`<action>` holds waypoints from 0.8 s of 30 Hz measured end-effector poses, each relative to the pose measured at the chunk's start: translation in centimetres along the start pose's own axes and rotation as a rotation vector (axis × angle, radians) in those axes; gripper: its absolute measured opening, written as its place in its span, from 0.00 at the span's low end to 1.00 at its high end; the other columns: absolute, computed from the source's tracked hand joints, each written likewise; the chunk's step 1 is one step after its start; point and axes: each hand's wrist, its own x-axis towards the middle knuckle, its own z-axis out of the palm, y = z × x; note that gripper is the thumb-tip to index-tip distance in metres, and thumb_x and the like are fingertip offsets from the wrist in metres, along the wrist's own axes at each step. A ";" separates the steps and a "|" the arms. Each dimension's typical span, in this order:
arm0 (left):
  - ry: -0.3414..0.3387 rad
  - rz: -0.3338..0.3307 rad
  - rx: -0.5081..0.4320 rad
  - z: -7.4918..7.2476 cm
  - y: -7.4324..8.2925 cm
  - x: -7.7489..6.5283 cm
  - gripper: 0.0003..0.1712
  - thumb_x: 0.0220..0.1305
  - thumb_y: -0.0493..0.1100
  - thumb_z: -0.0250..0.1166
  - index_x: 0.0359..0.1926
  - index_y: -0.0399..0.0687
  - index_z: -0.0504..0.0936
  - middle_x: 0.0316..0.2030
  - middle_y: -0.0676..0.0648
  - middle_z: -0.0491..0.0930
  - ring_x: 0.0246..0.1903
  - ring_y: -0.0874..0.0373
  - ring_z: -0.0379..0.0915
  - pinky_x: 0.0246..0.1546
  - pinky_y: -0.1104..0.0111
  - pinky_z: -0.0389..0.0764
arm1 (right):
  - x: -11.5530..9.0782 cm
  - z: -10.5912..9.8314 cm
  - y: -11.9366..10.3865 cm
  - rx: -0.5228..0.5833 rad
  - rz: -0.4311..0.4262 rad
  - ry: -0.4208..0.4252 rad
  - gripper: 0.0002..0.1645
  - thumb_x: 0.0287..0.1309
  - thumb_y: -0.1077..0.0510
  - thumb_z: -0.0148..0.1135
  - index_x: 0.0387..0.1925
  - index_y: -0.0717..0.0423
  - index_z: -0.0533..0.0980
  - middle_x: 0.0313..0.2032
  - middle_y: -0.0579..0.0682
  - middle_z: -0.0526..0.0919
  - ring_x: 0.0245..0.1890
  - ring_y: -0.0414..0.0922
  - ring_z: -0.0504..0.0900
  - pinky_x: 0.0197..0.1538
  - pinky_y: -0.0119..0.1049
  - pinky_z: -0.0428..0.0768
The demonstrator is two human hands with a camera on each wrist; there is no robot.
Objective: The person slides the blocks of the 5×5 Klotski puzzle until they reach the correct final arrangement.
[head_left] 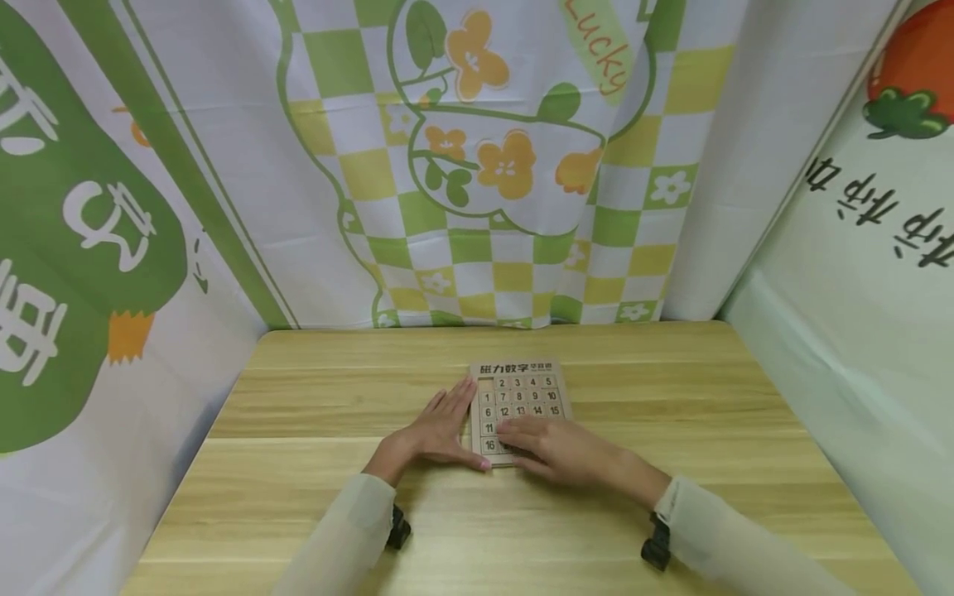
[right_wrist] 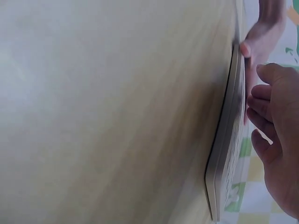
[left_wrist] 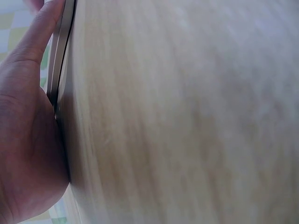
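Note:
A wooden number sliding puzzle (head_left: 564, 389) lies flat on the table, Chinese lettering along its far edge and square numbered tiles in rows. Its top left cell is vacant, with 2 to 5 beside it and 1 below. My left hand (head_left: 440, 432) steadies the puzzle's left side, fingers stretched along the edge and thumb (right_wrist: 245, 49) at the near left corner. Over the lower rows lies my right hand (head_left: 562, 451), its fingers (right_wrist: 261, 109) loosely bent at the tiles and covering several of them. In the left wrist view the puzzle's side (left_wrist: 60, 60) runs beside the left hand.
The wood-grain table (head_left: 313, 389) extends around the puzzle on all sides. Printed curtains (head_left: 492, 273) hang behind its far edge and along both sides. A dark wrist device (head_left: 656, 542) sits under the right cuff, another (head_left: 398, 528) under the left.

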 end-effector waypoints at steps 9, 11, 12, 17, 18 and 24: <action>0.019 0.040 -0.031 -0.8 0.5 -0.4 0.87 0.47 0.88 0.67 0.85 0.41 0.32 0.85 0.38 0.30 0.85 0.46 0.27 0.83 0.46 0.32 | -0.6 1.0 -0.6 0.005 -0.053 -0.025 0.30 0.79 0.46 0.57 0.73 0.56 0.74 0.73 0.54 0.76 0.72 0.53 0.75 0.74 0.53 0.74; 0.036 0.059 -0.018 -0.4 0.0 -0.3 0.86 0.48 0.89 0.64 0.85 0.42 0.32 0.85 0.38 0.30 0.85 0.47 0.27 0.83 0.48 0.31 | -0.6 1.1 -0.7 0.009 -0.051 -0.023 0.30 0.79 0.46 0.57 0.73 0.56 0.74 0.73 0.54 0.76 0.73 0.52 0.75 0.74 0.53 0.74; 0.026 0.052 -0.031 -0.6 0.3 -0.4 0.87 0.47 0.89 0.65 0.85 0.42 0.32 0.85 0.39 0.30 0.85 0.47 0.27 0.83 0.48 0.31 | -0.6 1.1 -0.7 0.009 -0.050 -0.021 0.30 0.79 0.46 0.57 0.73 0.56 0.74 0.73 0.53 0.76 0.73 0.52 0.75 0.74 0.53 0.74; 0.015 0.043 -0.051 -0.7 0.4 -0.5 0.87 0.47 0.88 0.66 0.85 0.41 0.32 0.85 0.38 0.30 0.85 0.46 0.27 0.83 0.46 0.33 | -0.5 1.0 -0.8 0.005 -0.049 -0.025 0.30 0.79 0.46 0.57 0.73 0.57 0.74 0.72 0.54 0.76 0.72 0.52 0.75 0.74 0.53 0.74; 0.003 0.033 -0.052 -0.9 0.7 -0.6 0.88 0.46 0.88 0.68 0.85 0.41 0.32 0.85 0.38 0.30 0.85 0.46 0.27 0.83 0.45 0.34 | -0.5 1.0 -0.8 -0.002 -0.049 -0.026 0.30 0.79 0.46 0.56 0.73 0.57 0.74 0.72 0.54 0.76 0.72 0.53 0.75 0.74 0.53 0.74; 0.021 0.041 -0.014 -0.1 -0.1 -0.2 0.88 0.45 0.90 0.65 0.85 0.42 0.31 0.85 0.39 0.30 0.85 0.47 0.26 0.83 0.45 0.34 | 0.0 0.9 -0.6 -0.068 -0.058 -0.014 0.31 0.81 0.44 0.53 0.72 0.59 0.74 0.71 0.57 0.77 0.71 0.55 0.76 0.73 0.54 0.75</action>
